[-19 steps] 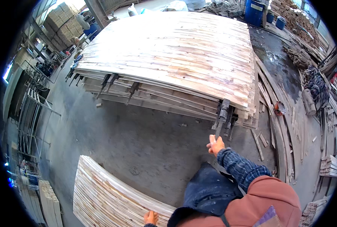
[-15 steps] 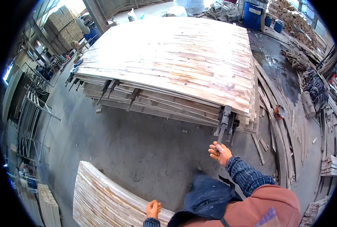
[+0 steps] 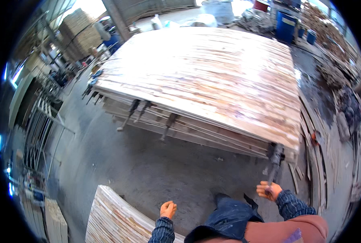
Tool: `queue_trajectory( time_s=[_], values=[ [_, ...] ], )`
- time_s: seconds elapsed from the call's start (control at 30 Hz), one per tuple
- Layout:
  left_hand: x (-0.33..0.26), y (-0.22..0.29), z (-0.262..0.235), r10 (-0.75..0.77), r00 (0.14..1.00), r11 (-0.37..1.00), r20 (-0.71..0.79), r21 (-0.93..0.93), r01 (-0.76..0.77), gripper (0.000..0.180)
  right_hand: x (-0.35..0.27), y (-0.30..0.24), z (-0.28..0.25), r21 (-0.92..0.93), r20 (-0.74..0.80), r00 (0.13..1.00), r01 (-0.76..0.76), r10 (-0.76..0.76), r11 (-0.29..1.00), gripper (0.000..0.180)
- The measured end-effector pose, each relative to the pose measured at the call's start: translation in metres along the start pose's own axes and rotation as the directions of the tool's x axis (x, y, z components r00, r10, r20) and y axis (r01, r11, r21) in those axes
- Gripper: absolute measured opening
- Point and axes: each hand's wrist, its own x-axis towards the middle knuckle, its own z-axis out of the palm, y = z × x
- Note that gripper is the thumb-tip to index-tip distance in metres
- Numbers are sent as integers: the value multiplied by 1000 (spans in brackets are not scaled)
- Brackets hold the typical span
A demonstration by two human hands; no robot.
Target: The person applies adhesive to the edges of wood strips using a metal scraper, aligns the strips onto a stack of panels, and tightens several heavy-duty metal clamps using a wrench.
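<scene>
Right hand point(image 3: 268, 190) closed round the near end of a dark bar point(image 3: 275, 162) that sticks out from under the big stack point(image 3: 212, 81) of pale veneer sheets, at its near right corner. The bar runs up from the fist into the layers; how deep it goes is hidden. Left hand point(image 3: 168, 209) loosely curled, holding nothing, just above the far edge of a smaller pile point(image 3: 115, 218) of sheets at near left. Hands well apart.

More bars point(image 3: 138, 113) poke out of the stack's left near edge, pointing down toward the concrete floor point(image 3: 148, 162).

Judgement on doing this well: pull in line with the bar, not sideways, so the thin sheets above do not drag or split. Stance looks close to the corner; feet should stay out from under the overhanging edge. A second hand on the bar would steady it.
</scene>
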Motion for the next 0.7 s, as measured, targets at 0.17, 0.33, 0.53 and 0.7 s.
queue_trajectory(
  time_s=[0.17,0.33,0.53,0.7],
  values=[
    [4,-83,-75,-310,942,876,-130,-424,230,18,44,44,-99,-11,-277,951,-145,137,989,24],
    [-19,-225,-147,-554,829,694,-79,-594,407,41,14,28,-2,-618,-782,545,-741,-302,264,69],
    [14,-182,-218,-627,754,677,-197,-616,402,31,77,42,56,-596,-752,599,-796,-277,-104,45],
    [60,-123,-338,-577,772,706,-267,-638,307,23,198,71,185,-955,-139,987,-154,-77,-254,34]
  ],
)
